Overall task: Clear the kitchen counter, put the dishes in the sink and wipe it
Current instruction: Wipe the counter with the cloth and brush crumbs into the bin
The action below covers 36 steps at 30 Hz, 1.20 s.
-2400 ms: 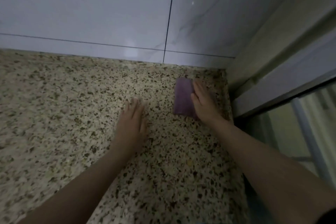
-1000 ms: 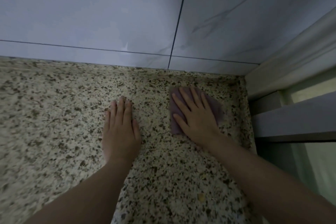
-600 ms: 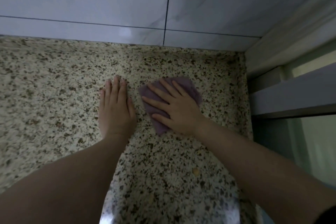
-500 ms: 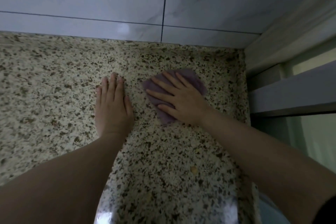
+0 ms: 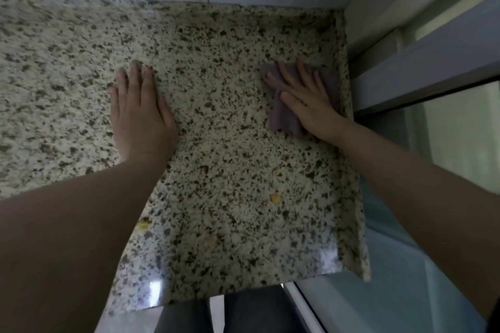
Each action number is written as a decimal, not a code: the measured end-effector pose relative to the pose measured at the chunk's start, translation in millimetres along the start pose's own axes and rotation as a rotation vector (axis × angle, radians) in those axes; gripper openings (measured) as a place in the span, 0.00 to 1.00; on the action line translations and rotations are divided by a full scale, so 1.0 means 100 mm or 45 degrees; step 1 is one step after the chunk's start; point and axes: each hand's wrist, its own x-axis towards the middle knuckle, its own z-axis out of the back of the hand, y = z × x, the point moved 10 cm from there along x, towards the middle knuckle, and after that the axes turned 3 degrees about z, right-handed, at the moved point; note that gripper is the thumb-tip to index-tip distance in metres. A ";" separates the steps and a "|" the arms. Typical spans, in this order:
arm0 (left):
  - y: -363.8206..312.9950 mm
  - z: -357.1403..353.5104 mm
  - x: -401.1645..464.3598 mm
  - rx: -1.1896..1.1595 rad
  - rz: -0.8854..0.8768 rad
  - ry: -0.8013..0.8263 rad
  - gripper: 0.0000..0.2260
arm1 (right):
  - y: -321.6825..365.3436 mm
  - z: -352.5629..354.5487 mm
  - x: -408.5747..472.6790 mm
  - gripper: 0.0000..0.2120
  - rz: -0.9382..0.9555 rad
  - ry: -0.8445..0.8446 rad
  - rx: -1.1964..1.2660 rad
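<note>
Right hand (image 5: 308,104) flat on purple cloth (image 5: 284,119), fingers straight and spread, pressing it to speckled counter (image 5: 230,170) at far right edge by window frame (image 5: 422,62). Left hand (image 5: 142,113) flat on bare counter, fingers straight, together. Yellow crumb (image 5: 275,199) near-centre.
</note>
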 end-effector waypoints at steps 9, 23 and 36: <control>-0.01 0.02 -0.03 0.011 -0.027 -0.017 0.25 | 0.36 -0.53 -0.91 0.21 0.041 0.032 -0.030; 0.10 0.09 0.08 -0.267 -0.174 0.317 0.23 | 1.45 -1.40 -1.48 0.23 -0.118 -0.263 -0.122; 1.48 0.78 -1.31 -0.483 -0.159 0.196 0.22 | 2.13 -1.70 -1.18 0.23 0.009 -0.220 -0.064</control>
